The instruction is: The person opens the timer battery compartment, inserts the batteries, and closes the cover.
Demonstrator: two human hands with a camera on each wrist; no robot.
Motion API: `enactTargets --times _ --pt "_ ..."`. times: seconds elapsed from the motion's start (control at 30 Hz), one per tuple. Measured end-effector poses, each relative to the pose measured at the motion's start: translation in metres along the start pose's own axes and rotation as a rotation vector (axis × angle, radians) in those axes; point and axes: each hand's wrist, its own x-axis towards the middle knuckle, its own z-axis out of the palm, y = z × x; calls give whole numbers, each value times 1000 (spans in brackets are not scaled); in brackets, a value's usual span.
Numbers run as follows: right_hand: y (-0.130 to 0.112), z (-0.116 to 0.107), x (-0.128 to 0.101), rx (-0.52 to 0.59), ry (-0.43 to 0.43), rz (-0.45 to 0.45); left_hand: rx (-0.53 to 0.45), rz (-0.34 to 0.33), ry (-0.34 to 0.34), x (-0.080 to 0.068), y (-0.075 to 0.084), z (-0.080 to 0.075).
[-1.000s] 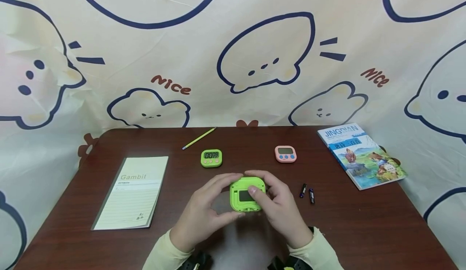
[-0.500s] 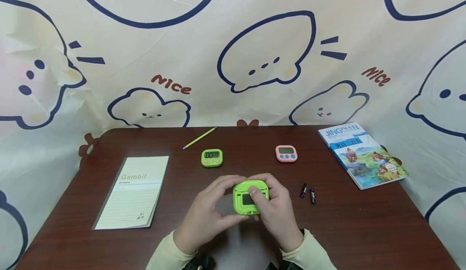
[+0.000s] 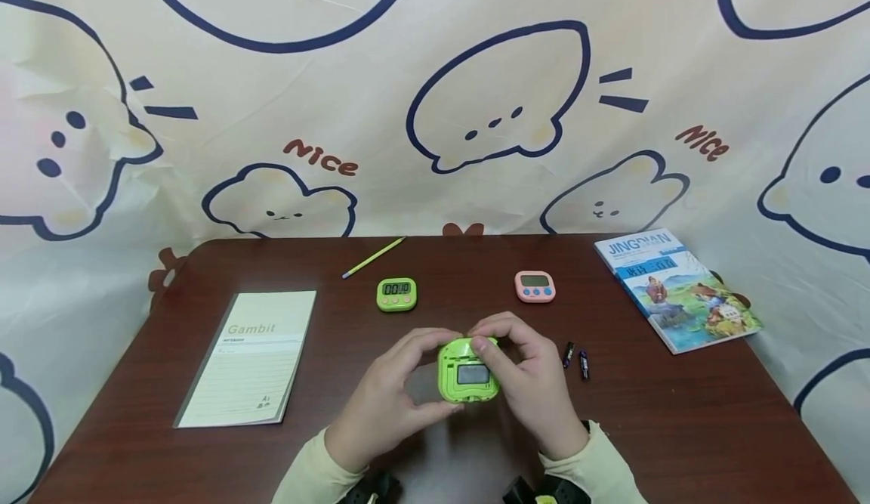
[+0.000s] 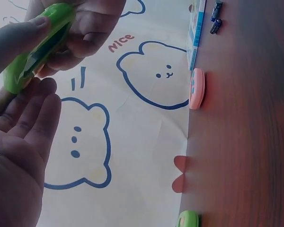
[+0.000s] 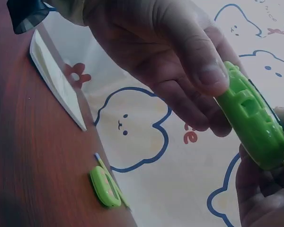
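Observation:
A lime-green digital timer [image 3: 469, 381] is held above the table, its dark rectangular window facing up. My left hand [image 3: 384, 402] grips its left side, with the thumb at the near edge and index finger at the far edge. My right hand [image 3: 533, 387] pinches the timer's upper right corner between thumb and fingers. In the right wrist view a slot shows in the green edge [image 5: 248, 106], between the left thumb [image 5: 210, 78] and the right fingers [image 5: 258, 189]. The left wrist view has the timer [image 4: 38, 47] tilted between both hands. Its underside is mostly hidden.
Farther back lie another green timer [image 3: 396, 295], a pink timer [image 3: 535, 287] and a pencil [image 3: 372, 258]. Two small dark batteries [image 3: 583, 365] lie right of my hands. A notebook [image 3: 248, 360] lies left, a picture book [image 3: 676, 292] at the back right.
My right thumb has slid from the middle of the held timer to its far right corner, and the right hand has lifted slightly. The other green timer's display went from 00:09 to 00:10.

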Motion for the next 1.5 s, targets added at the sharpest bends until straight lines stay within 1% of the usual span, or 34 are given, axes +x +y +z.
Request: enactTargets --times 0.1,0.27,0.4,0.5,0.67,0.77,0.83,0.9,1.03,1.17,1.27,1.4,1.5 --pt "-3 -1 1 33 -1 18 -13 -15 1 -1 1 0" --pt "-11 -3 1 109 43 39 -36 -46 6 -1 2 -2" --pt "-15 -8 2 144 68 59 -39 -40 11 0 4 -6" --pt "-16 -13 4 142 95 88 -43 -32 16 1 4 -8" --pt "-14 -24 6 118 196 162 -65 -18 40 1 6 -10" --pt "-11 -32 6 86 214 223 -80 -14 53 1 6 -12" --pt "-8 -36 6 74 198 258 -88 -19 55 1 6 -13" --pt "-5 -40 4 66 165 290 -90 -18 61 1 6 -14" --pt "3 -46 2 58 59 337 -98 -14 72 0 5 -15" --pt "11 -50 -2 10 -40 378 -100 -22 75 0 5 -17" --pt "18 -52 -6 -67 -71 407 -97 -28 77 0 5 -17" --pt "30 -55 -15 -258 -102 409 -90 -17 85 -1 5 -18" --pt "38 -59 -22 -355 -142 425 -88 -14 89 -1 5 -19"
